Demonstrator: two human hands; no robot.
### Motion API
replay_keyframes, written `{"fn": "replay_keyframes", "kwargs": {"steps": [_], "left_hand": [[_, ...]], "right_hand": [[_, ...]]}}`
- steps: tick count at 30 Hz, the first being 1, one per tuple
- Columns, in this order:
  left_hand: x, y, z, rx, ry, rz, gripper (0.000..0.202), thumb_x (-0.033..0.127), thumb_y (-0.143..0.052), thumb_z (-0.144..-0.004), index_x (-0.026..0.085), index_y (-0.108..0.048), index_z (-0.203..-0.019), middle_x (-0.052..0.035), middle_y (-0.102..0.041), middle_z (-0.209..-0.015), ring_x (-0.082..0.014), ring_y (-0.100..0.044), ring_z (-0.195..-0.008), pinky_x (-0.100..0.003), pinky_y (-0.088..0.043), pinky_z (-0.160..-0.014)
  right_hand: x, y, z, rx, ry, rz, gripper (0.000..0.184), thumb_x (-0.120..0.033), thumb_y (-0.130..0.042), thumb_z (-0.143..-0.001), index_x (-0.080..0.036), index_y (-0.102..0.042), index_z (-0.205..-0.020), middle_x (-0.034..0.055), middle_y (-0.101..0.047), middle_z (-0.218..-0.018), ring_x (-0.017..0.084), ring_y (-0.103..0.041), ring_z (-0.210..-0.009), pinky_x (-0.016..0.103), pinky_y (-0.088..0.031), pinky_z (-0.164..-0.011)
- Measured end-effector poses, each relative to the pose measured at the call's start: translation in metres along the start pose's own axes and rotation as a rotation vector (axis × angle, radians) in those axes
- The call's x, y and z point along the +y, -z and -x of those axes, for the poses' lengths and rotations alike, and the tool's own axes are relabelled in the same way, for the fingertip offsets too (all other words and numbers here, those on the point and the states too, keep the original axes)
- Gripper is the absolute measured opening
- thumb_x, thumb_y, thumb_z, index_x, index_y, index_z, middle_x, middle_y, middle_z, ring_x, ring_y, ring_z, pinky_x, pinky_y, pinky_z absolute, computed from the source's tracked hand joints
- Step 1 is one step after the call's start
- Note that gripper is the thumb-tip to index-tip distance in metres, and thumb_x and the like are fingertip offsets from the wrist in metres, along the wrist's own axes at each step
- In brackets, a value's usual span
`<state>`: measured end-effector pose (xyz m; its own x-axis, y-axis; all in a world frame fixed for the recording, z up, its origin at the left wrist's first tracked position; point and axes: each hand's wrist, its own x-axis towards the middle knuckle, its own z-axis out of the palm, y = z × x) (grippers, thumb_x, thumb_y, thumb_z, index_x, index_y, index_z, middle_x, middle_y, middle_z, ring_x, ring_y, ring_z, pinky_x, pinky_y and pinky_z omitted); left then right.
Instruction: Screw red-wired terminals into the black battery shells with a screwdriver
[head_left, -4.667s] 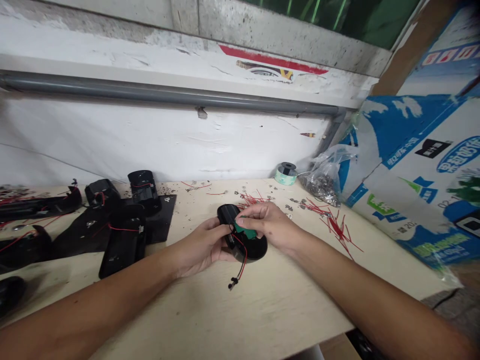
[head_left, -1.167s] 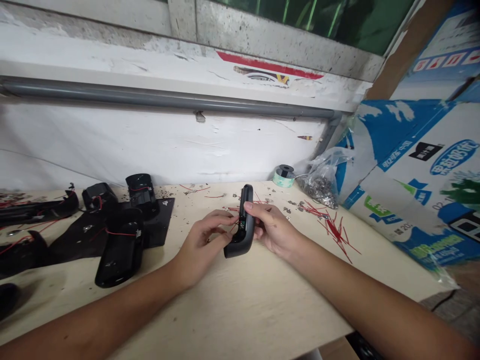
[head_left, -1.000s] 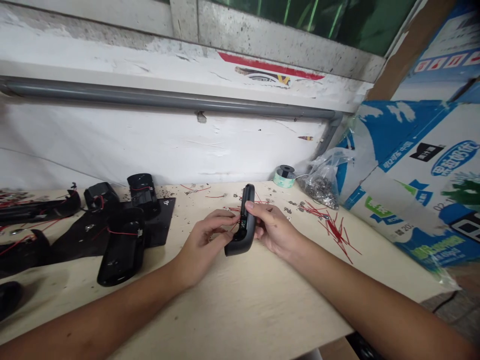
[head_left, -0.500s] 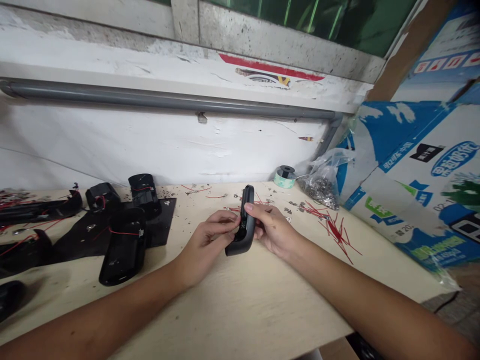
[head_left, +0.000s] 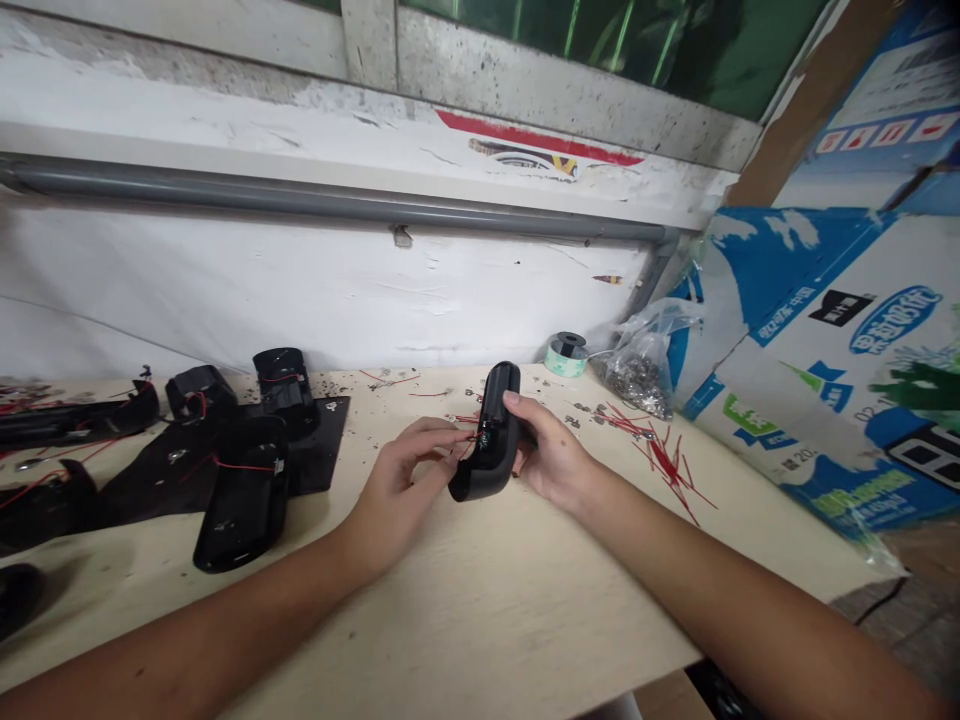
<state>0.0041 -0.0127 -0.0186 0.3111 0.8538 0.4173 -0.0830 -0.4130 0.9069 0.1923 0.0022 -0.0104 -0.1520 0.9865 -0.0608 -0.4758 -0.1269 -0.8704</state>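
An open black housing (head_left: 491,480) is tilting over the middle of the table (head_left: 480,610), its hollow facing left. The right hand (head_left: 553,450) is grasping it from the right, thumb on the rim. The left hand (head_left: 401,485) is curling its fingertips beside thin wires (head_left: 469,447) at the hollow; whether they are pinching these, I cannot tell. A hard tug could be straining a wire's joint; a slack right grip could be letting the housing slip. Farther right, red wire offcuts (head_left: 666,462) are lying loose.

One head camera looks forward and down at the hands (head_left: 405,485) (head_left: 553,455), seemingly near
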Motion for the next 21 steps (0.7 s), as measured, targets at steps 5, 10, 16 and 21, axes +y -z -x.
{"fn": "replay_keyframes", "kwargs": {"steps": [5,10,16,21], "left_hand": [[-0.003,0.002,0.005,-0.013,-0.182,-0.158,0.023,0.020,-0.060,-0.090,0.027,-0.078,-0.101,-0.0085,-0.059,-0.109,-0.0232,-0.056,-0.110,-0.043,-0.045,-0.100],[0.002,0.002,0.011,-0.078,-0.322,-0.340,0.036,0.013,-0.050,-0.092,0.028,-0.073,-0.115,-0.0109,-0.058,-0.119,-0.0268,-0.051,-0.120,-0.049,-0.040,-0.104],[0.005,0.001,0.012,-0.103,-0.398,-0.417,0.044,0.011,-0.048,-0.092,0.032,-0.065,-0.127,-0.0084,-0.063,-0.124,-0.0286,-0.051,-0.122,-0.053,-0.035,-0.105],[0.007,0.002,0.021,-0.153,-0.410,-0.627,0.048,0.012,-0.049,-0.090,0.031,-0.061,-0.133,-0.0088,-0.051,-0.140,-0.0322,-0.039,-0.131,-0.055,-0.024,-0.108]], "right_hand": [[0.000,-0.001,0.002,-0.075,0.030,0.057,0.032,-0.045,-0.084,-0.070,-0.015,-0.075,-0.076,-0.0008,-0.061,-0.062,0.009,-0.052,-0.051,0.018,-0.044,-0.044],[-0.003,-0.004,0.004,-0.067,0.056,0.070,0.033,-0.044,-0.086,-0.067,-0.013,-0.075,-0.075,0.0001,-0.062,-0.063,0.008,-0.051,-0.050,0.017,-0.043,-0.044],[-0.003,0.000,0.000,-0.016,0.033,0.006,0.036,-0.048,-0.086,-0.064,-0.017,-0.075,-0.079,0.0021,-0.070,-0.071,0.013,-0.062,-0.059,0.022,-0.052,-0.054],[-0.003,0.001,0.001,-0.063,-0.001,-0.052,0.036,-0.045,-0.082,-0.064,-0.016,-0.076,-0.085,0.0046,-0.073,-0.079,0.018,-0.067,-0.068,0.027,-0.057,-0.065]]}}
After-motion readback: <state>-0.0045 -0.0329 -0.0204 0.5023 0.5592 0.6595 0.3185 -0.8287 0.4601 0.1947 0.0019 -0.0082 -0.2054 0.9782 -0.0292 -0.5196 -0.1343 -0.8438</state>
